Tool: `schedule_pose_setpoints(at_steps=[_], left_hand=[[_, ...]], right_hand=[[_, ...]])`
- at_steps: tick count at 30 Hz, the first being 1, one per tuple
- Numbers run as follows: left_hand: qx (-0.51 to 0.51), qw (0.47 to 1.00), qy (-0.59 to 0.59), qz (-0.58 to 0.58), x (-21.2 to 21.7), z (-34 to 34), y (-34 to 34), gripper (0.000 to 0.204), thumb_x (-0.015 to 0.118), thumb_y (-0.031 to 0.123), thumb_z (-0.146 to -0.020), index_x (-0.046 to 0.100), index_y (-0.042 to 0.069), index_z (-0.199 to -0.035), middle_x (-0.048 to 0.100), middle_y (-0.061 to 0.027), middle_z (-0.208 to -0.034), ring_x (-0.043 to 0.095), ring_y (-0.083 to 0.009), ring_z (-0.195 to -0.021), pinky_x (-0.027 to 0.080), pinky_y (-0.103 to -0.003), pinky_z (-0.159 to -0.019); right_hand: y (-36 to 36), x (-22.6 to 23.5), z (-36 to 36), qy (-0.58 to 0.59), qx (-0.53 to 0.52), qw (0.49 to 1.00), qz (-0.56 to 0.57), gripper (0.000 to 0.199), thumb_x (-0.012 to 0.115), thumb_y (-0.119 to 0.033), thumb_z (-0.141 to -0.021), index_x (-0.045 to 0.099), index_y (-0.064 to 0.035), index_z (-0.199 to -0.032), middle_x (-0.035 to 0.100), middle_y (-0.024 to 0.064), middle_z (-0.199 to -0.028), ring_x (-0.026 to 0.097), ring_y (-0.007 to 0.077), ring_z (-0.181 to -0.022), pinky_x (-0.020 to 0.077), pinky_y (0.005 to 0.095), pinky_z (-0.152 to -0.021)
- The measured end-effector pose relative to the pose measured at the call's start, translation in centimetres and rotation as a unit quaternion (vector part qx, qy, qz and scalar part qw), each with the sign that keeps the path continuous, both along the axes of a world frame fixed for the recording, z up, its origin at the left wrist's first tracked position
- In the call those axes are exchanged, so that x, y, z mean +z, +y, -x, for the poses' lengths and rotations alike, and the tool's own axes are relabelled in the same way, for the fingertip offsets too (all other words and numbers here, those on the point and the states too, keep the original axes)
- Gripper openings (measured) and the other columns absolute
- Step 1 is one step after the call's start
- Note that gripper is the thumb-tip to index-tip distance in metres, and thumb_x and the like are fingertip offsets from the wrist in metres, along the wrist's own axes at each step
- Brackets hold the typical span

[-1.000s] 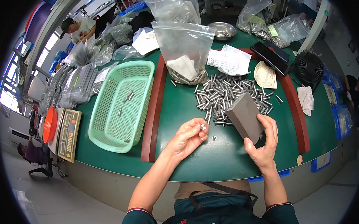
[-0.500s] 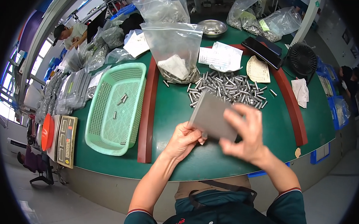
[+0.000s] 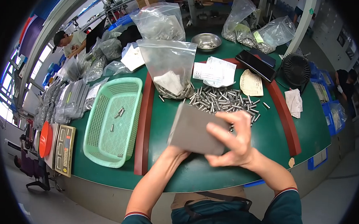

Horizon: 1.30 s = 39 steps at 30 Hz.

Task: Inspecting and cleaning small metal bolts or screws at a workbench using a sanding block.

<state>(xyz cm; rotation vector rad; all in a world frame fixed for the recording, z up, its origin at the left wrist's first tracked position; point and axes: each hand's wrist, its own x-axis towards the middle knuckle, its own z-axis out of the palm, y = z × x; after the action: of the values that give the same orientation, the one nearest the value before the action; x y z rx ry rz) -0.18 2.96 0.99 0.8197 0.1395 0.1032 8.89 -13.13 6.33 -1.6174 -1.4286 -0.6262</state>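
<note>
My right hand (image 3: pixel 234 140) grips a flat grey block (image 3: pixel 191 130) and holds it tilted above the green table (image 3: pixel 209 172), right over my left hand. Only the wrist of my left hand (image 3: pixel 173 154) shows below the block; its fingers are hidden behind it. Just beyond the block lies a pile of several short metal pins (image 3: pixel 223 101). A clear plastic bag (image 3: pixel 171 68) with more pins stands upright behind the pile. To the left sits a light green mesh basket (image 3: pixel 112 121) with a few pins in it.
Red wooden strips (image 3: pixel 142 126) edge the work area. A weighing scale (image 3: pixel 63 149) and an orange disc (image 3: pixel 45 139) sit at the left edge. Papers (image 3: pixel 214 71), a steel bowl (image 3: pixel 206 41), a black phone (image 3: pixel 255 64) and a small fan (image 3: pixel 295 69) lie farther back. Another person (image 3: pixel 69 43) works at far left.
My right hand lifted the grey block from the table at the right and swung it left, over my left hand, which held a small pin a second ago.
</note>
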Motion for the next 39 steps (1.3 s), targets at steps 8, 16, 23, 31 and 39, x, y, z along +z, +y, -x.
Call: schedule_pose_setpoints(at_steps=[8,16,23,31,39], left_hand=[[-0.039,0.994,-0.032,-0.100,0.3,-1.6,-0.1,0.029,0.058,0.029,-0.090,0.053,0.005,-0.106,0.059,-0.0100,-0.102,0.060,-0.0188,-0.092,0.051,-0.035,-0.082],[0.099,0.993,0.055,0.014,1.4,-1.1,-1.8,0.031,0.064,0.016,-0.087,0.055,0.005,-0.115,0.060,-0.0089,-0.107,0.061,-0.0191,-0.094,0.051,-0.033,-0.085],[0.013,0.998,-0.059,-0.026,0.4,-0.7,-0.1,0.011,0.062,0.015,-0.089,0.060,0.004,-0.089,0.056,-0.0037,-0.079,0.050,-0.0106,-0.069,0.043,-0.026,-0.066],[0.038,0.999,0.009,0.012,0.4,-0.4,0.0,0.014,0.063,0.017,-0.088,0.059,0.004,-0.093,0.057,-0.0026,-0.080,0.050,-0.0095,-0.070,0.042,-0.024,-0.066],[0.197,0.973,0.115,0.018,0.8,-0.1,-1.8,0.024,0.064,0.007,-0.085,0.058,0.000,-0.107,0.063,-0.0089,-0.100,0.061,-0.0188,-0.093,0.052,-0.032,-0.081]], right_hand=[[-0.4,-1.2,-0.9,-0.014,0.010,1.000,-0.008,0.062,0.075,-0.036,-0.052,0.063,-0.0102,-0.107,0.058,0.0160,-0.104,0.053,0.0261,-0.083,0.0385,0.0405,-0.075],[-0.3,-2.1,-1.9,0.027,-0.037,0.998,-0.042,0.064,0.074,-0.030,-0.051,0.063,-0.0131,-0.112,0.057,0.0115,-0.101,0.053,0.0240,-0.085,0.0361,0.0408,-0.078],[0.0,-3.0,-5.5,0.081,-0.172,0.982,-0.013,0.061,0.075,-0.021,-0.052,0.061,-0.0079,-0.110,0.054,0.0115,-0.099,0.053,0.0276,-0.091,0.0376,0.0393,-0.082],[0.1,-3.2,-3.7,0.106,-0.126,0.986,0.016,0.066,0.077,-0.020,-0.050,0.059,-0.0086,-0.113,0.053,0.0116,-0.101,0.052,0.0268,-0.092,0.0365,0.0386,-0.083],[0.9,-2.7,-0.1,0.036,-0.010,0.999,0.029,0.063,0.076,-0.029,-0.053,0.064,-0.0121,-0.113,0.056,0.0124,-0.105,0.055,0.0262,-0.087,0.0385,0.0390,-0.081]])
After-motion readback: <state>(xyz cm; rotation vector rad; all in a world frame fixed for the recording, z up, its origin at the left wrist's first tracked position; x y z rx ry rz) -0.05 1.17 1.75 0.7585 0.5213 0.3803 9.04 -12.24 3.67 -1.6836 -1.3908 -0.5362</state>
